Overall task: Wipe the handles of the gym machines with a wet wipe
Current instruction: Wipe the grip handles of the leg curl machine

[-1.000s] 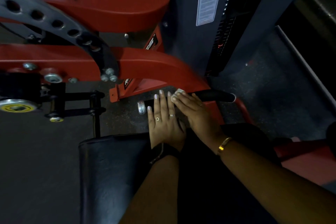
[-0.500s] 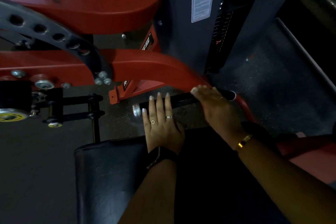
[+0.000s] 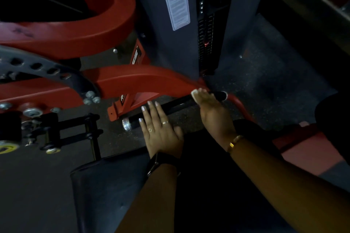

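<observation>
A black handle (image 3: 175,104) with a chrome end cap (image 3: 126,124) runs slantwise from the red machine frame (image 3: 144,79). My left hand (image 3: 161,131) lies flat on the left part of the handle, fingers straight, rings showing. My right hand (image 3: 212,111) sits over the handle's right end, fingers curved over the bar. It holds a white wet wipe (image 3: 194,94), of which only a small corner shows at the fingertips. The right hand is motion-blurred.
A grey weight-stack tower (image 3: 151,24) with a warning label (image 3: 177,0) stands behind the handle. A grey perforated plate (image 3: 41,66) and black pin fittings (image 3: 72,130) lie to the left. A black padded seat (image 3: 106,185) is below my arms. Dark speckled floor (image 3: 265,73) spreads right.
My right hand slid with the wipe along the handle from beside my left hand to the handle's right end. The left hand stayed in place on the handle.
</observation>
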The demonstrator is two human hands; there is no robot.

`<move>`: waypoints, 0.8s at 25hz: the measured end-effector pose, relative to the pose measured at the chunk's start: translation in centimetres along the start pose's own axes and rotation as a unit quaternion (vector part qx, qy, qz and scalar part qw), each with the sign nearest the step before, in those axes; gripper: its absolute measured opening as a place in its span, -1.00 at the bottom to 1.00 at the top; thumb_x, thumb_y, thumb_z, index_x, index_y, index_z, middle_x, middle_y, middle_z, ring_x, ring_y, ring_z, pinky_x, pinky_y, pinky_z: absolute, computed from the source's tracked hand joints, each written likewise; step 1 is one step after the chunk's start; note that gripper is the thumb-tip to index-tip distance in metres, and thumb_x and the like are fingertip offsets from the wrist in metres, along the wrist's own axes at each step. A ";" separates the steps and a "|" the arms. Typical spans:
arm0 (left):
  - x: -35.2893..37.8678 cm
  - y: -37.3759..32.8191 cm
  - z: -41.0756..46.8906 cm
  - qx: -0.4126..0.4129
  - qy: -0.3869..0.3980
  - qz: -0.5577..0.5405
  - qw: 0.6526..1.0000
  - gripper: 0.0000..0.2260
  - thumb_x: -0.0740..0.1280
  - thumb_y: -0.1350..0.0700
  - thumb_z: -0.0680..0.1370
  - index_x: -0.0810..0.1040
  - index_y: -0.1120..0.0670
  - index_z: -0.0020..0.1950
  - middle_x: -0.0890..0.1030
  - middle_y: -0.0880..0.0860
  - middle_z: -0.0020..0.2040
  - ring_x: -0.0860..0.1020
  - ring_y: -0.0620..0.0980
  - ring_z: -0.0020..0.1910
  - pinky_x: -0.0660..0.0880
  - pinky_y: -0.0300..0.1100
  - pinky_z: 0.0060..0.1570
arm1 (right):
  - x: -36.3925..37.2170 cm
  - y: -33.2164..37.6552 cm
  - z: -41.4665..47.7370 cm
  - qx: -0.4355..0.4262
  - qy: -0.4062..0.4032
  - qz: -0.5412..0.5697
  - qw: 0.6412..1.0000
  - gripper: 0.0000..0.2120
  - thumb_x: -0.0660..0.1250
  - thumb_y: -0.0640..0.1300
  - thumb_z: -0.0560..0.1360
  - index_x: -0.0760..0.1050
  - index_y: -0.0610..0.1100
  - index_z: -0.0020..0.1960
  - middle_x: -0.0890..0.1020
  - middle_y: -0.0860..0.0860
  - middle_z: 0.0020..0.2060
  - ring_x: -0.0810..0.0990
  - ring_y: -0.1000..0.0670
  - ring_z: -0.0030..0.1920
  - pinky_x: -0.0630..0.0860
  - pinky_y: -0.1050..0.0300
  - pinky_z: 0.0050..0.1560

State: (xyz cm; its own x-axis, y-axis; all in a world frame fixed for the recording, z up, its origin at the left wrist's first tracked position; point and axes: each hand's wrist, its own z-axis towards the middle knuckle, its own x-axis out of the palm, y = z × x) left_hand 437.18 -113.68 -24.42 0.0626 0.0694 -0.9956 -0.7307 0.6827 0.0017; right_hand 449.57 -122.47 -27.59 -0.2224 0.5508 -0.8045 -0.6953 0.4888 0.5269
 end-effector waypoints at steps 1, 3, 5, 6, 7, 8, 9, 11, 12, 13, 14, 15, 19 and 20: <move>0.1 -1.0 0.2 0.000 0.008 -0.006 1.000 -0.28 0.04 -0.01 0.39 0.11 0.28 0.52 0.14 0.25 0.53 0.00 0.19 0.51 -0.15 0.07 0.46 | -0.1 0.3 1.0 0.073 0.003 0.023 0.997 -0.56 0.13 -0.39 0.50 0.43 -0.24 0.36 0.49 -0.19 0.31 0.46 -0.17 0.33 0.38 -0.06 0.34; 0.8 -2.2 0.6 0.026 0.008 0.013 1.000 -0.30 0.04 -0.03 0.43 0.12 0.25 0.53 0.14 0.24 0.53 0.00 0.18 0.51 -0.18 0.06 0.46 | 0.4 1.8 1.8 0.083 0.015 0.030 0.996 -0.54 0.03 -0.32 0.50 0.44 -0.26 0.35 0.49 -0.19 0.31 0.44 -0.16 0.35 0.31 0.00 0.38; 1.6 -2.2 0.7 0.055 -0.014 0.024 0.998 -0.35 0.03 -0.06 0.49 0.12 0.18 0.55 0.14 0.22 0.54 0.00 0.17 0.51 -0.15 0.08 0.47 | 0.8 2.3 0.2 -0.023 0.029 0.023 0.999 -0.53 -0.01 -0.28 0.50 0.44 -0.27 0.34 0.49 -0.18 0.32 0.42 -0.13 0.36 0.31 -0.02 0.39; 1.7 -2.0 0.5 0.072 -0.020 0.029 0.997 -0.37 0.03 -0.06 0.51 0.12 0.14 0.55 0.13 0.20 0.54 0.00 0.17 0.52 -0.14 0.10 0.46 | 0.8 1.6 -1.0 -0.067 0.039 0.017 0.997 -0.55 0.01 -0.28 0.52 0.42 -0.26 0.36 0.46 -0.16 0.34 0.39 -0.11 0.39 0.31 -0.02 0.40; 1.8 -1.9 0.3 0.087 -0.025 0.035 0.995 -0.38 0.05 -0.05 0.51 0.10 0.10 0.56 0.12 0.19 0.55 -0.01 0.17 0.52 -0.13 0.11 0.46 | 0.4 0.6 -1.9 -0.070 0.044 0.011 0.997 -0.55 0.03 -0.28 0.53 0.39 -0.24 0.38 0.44 -0.14 0.37 0.37 -0.08 0.40 0.29 0.00 0.41; 1.8 -1.9 0.3 0.097 -0.029 0.042 0.994 -0.37 0.09 -0.03 0.50 0.08 0.07 0.56 0.11 0.18 0.55 -0.01 0.17 0.52 -0.12 0.11 0.46 | 0.0 -0.4 -2.2 -0.042 0.034 0.012 0.998 -0.56 0.06 -0.31 0.54 0.38 -0.23 0.39 0.43 -0.14 0.38 0.37 -0.08 0.40 0.27 0.03 0.42; 1.9 -2.0 0.3 0.099 -0.029 0.046 0.994 -0.36 0.11 -0.01 0.50 0.07 0.07 0.57 0.09 0.17 0.56 -0.02 0.17 0.52 -0.11 0.11 0.46 | -0.1 -1.2 -2.1 0.020 0.024 0.023 0.999 -0.56 0.10 -0.37 0.53 0.38 -0.22 0.40 0.43 -0.15 0.37 0.39 -0.09 0.39 0.26 0.07 0.41; 1.8 -2.1 0.3 0.094 -0.031 0.043 0.994 -0.37 0.10 0.00 0.49 0.06 0.07 0.57 0.08 0.16 0.56 -0.03 0.16 0.53 -0.11 0.10 0.46 | 0.0 -1.7 -0.4 0.176 0.022 0.071 0.982 -0.54 0.12 -0.44 0.55 0.35 -0.22 0.42 0.39 -0.15 0.40 0.35 -0.08 0.42 0.20 0.21 0.41; 1.8 -2.2 0.3 0.091 -0.034 0.039 0.995 -0.37 0.09 0.00 0.49 0.07 0.07 0.56 0.08 0.15 0.56 -0.03 0.15 0.53 -0.11 0.10 0.46 | 0.3 -1.4 0.6 0.210 0.033 0.094 0.973 -0.54 0.11 -0.43 0.56 0.32 -0.22 0.44 0.35 -0.14 0.42 0.29 -0.06 0.45 0.15 0.25 0.41; 1.8 -2.2 0.4 0.089 -0.036 0.039 0.995 -0.38 0.09 0.00 0.50 0.08 0.07 0.56 0.09 0.15 0.56 -0.04 0.15 0.53 -0.11 0.10 0.46 | 0.5 -0.8 1.3 0.208 0.037 0.110 0.971 -0.54 0.10 -0.43 0.56 0.31 -0.23 0.44 0.33 -0.14 0.44 0.26 -0.06 0.47 0.13 0.25 0.43; 1.8 -2.2 0.4 0.089 -0.038 0.040 0.994 -0.38 0.09 0.01 0.50 0.08 0.07 0.56 0.08 0.14 0.56 -0.04 0.14 0.53 -0.12 0.09 0.46 | 0.5 -0.2 1.5 0.190 0.030 0.118 0.974 -0.53 0.11 -0.44 0.55 0.32 -0.25 0.44 0.34 -0.15 0.43 0.25 -0.07 0.47 0.14 0.21 0.44; 1.9 -2.1 0.4 0.091 -0.040 0.040 0.994 -0.37 0.11 0.01 0.50 0.08 0.07 0.56 0.08 0.14 0.56 -0.03 0.14 0.53 -0.13 0.09 0.47 | 0.5 0.0 1.1 0.157 0.022 0.120 0.980 -0.53 0.13 -0.46 0.53 0.33 -0.26 0.43 0.37 -0.17 0.41 0.28 -0.09 0.46 0.19 0.16 0.45; 1.9 -2.1 0.5 0.086 -0.032 0.027 0.995 -0.35 0.13 -0.02 0.49 0.06 0.06 0.57 0.06 0.11 0.57 -0.03 0.13 0.54 -0.19 0.06 0.47 | -1.0 -2.3 -0.4 0.167 0.048 0.118 0.978 -0.56 0.15 -0.40 0.57 0.34 -0.21 0.42 0.43 -0.13 0.37 0.37 -0.06 0.40 0.28 0.13 0.41; 1.9 -2.1 0.5 0.084 -0.029 0.027 0.996 -0.36 0.10 -0.03 0.49 0.07 0.06 0.57 0.06 0.11 0.57 -0.03 0.13 0.54 -0.19 0.06 0.47 | -0.7 -3.4 0.3 0.217 0.059 0.107 0.968 -0.61 0.14 -0.36 0.59 0.36 -0.20 0.41 0.44 -0.13 0.36 0.39 -0.08 0.39 0.27 0.16 0.40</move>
State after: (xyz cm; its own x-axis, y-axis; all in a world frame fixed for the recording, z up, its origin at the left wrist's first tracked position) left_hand 439.17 -114.65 -26.23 0.0691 0.1490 -0.9864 -0.6104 0.7884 0.0763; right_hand 452.28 -124.35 -28.74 -0.4242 0.6027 -0.6759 -0.2770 0.6242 0.7305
